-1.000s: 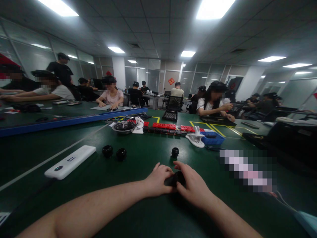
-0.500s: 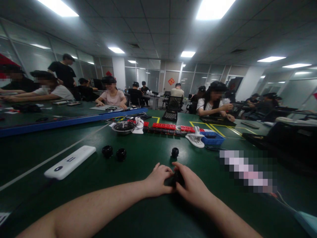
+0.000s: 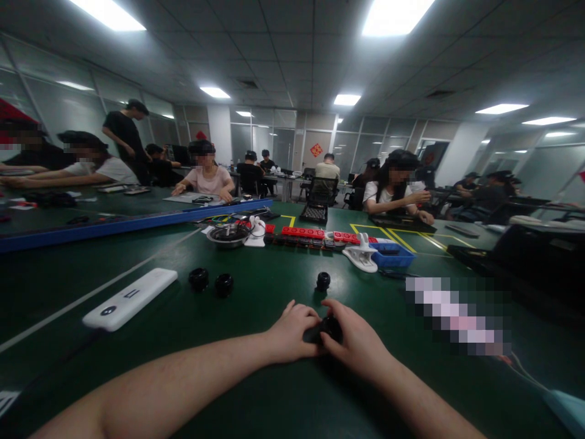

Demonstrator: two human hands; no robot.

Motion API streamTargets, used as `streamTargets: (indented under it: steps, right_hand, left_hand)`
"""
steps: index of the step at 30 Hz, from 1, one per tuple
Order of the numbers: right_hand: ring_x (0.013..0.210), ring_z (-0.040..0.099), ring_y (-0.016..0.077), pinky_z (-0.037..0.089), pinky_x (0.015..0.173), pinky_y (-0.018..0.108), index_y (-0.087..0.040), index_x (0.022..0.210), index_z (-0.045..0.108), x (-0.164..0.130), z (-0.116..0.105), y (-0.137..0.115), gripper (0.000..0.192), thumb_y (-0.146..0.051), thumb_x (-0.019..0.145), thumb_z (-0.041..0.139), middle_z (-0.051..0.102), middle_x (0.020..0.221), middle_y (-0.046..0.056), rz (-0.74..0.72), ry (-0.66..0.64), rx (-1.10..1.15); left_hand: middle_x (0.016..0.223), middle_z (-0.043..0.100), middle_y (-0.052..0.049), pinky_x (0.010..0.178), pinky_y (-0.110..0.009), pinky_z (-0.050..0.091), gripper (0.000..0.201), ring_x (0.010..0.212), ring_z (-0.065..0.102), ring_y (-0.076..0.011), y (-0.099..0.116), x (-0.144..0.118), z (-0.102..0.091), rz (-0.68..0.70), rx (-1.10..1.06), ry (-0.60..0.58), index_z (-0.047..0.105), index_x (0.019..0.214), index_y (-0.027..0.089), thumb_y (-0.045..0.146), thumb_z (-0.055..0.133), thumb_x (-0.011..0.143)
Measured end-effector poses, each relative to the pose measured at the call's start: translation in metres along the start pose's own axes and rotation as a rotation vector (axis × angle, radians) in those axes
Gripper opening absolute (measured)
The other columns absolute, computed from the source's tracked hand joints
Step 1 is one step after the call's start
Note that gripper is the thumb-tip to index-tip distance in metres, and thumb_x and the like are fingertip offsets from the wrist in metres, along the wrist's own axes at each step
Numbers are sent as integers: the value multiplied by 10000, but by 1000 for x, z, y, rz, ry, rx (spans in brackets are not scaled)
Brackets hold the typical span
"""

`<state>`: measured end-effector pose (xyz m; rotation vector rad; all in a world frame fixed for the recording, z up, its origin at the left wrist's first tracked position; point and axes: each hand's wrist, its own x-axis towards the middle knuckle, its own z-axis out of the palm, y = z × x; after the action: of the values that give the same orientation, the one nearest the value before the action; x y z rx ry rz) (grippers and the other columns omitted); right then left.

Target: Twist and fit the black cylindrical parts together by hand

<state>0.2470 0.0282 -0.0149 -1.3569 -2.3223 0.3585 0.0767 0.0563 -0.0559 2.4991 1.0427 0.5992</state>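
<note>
Black part point(image 3: 325, 329) pinched between both hands, left point(image 3: 292, 332) and right point(image 3: 359, 344), low over the worktop point(image 3: 256, 390) (mostly hidden): a slip could send it rolling.

Head view, single camera, worn on the person's head. Faces forward and slightly down across a green table point(image 3: 256, 390). Near field: both forearms enter from the bottom edge, left hand point(image 3: 292, 332) and right hand point(image 3: 354, 341) meeting at lower centre, close to the lens. Mid field: table clutter across the centre of the frame. Far field: seated people and glass partitions in the upper half, ceiling lights along the top. Wide lens, edges apparently bowed. No second view; nothing shared.
</note>
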Motion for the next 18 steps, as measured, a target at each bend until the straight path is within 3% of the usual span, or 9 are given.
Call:
streamTargets:
  steps: [8,13,18]
  right_hand:
    - [932,517,217,417,828,340,-140,1122,481,-1,-3,-3,450,-121,673,509,575,1022,98,-105,0,-43]
    - [907,514,211,418,811,334,-145,1114,480,0,-4,-6,442,-105,674,503,579,985,89,-118,-7,-25]
    - [918,509,213,417,824,343,-159,1142,454,-1,0,-2,452,-121,695,513,571,1011,85,-137,-8,41]
  left_hand:
    - [1038,533,-31,1006,-528,142,346,1042,448,-242,-4,1,4,13,7,9,582,986,218,412,628,702]
    - [1013,548,-33,998,-541,151,421,1009,468,-252,-3,1,6,2,2,32,590,944,212,472,675,624]
    - [955,573,-23,1012,-517,146,336,980,492,-239,0,1,4,-25,-7,57,589,911,200,392,657,644]
